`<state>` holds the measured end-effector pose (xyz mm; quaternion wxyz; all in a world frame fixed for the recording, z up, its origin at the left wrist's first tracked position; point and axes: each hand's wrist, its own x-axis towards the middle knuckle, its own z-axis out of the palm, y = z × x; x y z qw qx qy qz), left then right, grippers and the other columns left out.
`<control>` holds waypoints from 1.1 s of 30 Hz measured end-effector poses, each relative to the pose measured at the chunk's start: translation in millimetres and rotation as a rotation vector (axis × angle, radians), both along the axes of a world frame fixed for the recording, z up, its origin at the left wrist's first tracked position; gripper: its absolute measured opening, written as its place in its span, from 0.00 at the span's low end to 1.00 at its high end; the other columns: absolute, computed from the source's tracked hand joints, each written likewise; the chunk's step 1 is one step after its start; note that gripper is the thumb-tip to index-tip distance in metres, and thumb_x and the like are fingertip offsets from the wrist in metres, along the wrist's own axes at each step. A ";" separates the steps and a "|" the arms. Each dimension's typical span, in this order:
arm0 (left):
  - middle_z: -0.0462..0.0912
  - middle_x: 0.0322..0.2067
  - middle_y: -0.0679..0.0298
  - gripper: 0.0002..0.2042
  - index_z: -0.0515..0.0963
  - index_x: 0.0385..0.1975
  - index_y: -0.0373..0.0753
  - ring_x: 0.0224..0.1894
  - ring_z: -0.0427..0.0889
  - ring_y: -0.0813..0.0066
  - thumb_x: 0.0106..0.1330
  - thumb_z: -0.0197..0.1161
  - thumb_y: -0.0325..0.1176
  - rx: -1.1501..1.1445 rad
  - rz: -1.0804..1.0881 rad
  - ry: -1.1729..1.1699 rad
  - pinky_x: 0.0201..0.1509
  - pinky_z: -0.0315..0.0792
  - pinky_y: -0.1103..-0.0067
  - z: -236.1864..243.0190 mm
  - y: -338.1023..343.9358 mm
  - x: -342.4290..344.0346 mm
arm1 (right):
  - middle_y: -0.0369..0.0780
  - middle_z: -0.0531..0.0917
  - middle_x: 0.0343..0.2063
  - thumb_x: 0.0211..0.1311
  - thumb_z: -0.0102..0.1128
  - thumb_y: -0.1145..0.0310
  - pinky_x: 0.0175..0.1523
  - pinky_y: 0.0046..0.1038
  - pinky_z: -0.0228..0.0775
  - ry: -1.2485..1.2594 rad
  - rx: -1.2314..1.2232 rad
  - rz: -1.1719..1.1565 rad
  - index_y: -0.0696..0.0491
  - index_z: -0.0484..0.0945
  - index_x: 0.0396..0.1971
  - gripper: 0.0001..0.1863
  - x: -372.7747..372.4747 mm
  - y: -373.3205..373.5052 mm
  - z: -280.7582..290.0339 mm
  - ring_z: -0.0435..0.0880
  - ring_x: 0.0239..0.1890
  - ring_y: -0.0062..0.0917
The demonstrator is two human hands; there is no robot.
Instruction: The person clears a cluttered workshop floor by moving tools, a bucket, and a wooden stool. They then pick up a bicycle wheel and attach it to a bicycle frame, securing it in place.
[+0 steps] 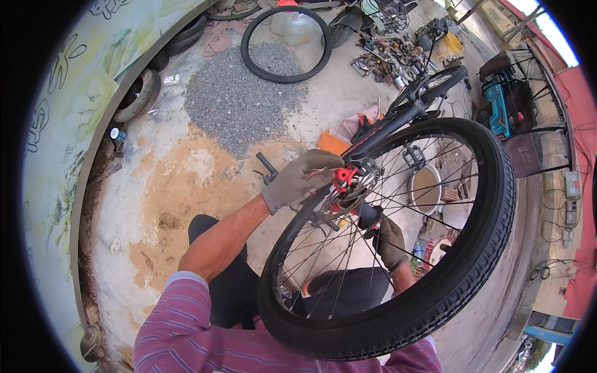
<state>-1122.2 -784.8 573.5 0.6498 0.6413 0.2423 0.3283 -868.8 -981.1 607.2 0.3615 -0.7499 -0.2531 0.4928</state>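
Note:
A bicycle wheel (482, 283) with a black knobby tyre stands tilted right in front of me, joined to a black bicycle frame (398, 124). By its hub, my left hand (301, 180), in a grey glove, has its fingertips pinched at a red brake caliper (344, 177). A metal brake disc (357, 189) sits beside the caliper. Behind the spokes, my gloved right hand (390, 245) is closed near the lower end of a black rounded part (370, 216). Spokes and rim partly cover its fingers, so what they grip is unclear. A pedal (413, 157) shows through the spokes.
A loose tyre (245, 53) lies on a grey gravel patch (239, 93). Tools and metal parts (388, 59) are heaped at the far right. Beyond the wheel stands a basin of brownish water (426, 189). Old tyres (140, 96) line the left wall; an orange cloth (333, 143) lies ahead.

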 end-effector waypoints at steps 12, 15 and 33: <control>0.83 0.52 0.62 0.12 0.81 0.53 0.35 0.54 0.81 0.74 0.78 0.60 0.34 -0.075 -0.117 -0.296 0.61 0.74 0.78 -14.9 -3.3 45.9 | 0.41 0.83 0.24 0.78 0.44 0.42 0.17 0.24 0.51 0.425 0.380 -0.118 0.59 0.82 0.36 0.32 -21.5 -13.4 -23.9 0.62 0.12 0.18; 0.83 0.50 0.63 0.12 0.80 0.53 0.35 0.52 0.81 0.76 0.78 0.60 0.33 0.017 -0.041 -0.286 0.59 0.75 0.79 -18.5 0.6 49.9 | 0.37 0.80 0.22 0.77 0.48 0.41 0.18 0.25 0.53 0.222 0.357 -0.027 0.58 0.83 0.36 0.32 -23.0 -10.8 -7.5 0.65 0.14 0.17; 0.86 0.45 0.63 0.10 0.78 0.52 0.36 0.43 0.83 0.79 0.78 0.59 0.32 -0.010 0.151 -0.383 0.48 0.78 0.81 -77.0 32.1 26.1 | 0.37 0.84 0.29 0.79 0.46 0.44 0.41 0.27 0.71 -0.115 0.352 0.130 0.61 0.83 0.41 0.31 -7.1 -11.6 -3.7 0.80 0.32 0.22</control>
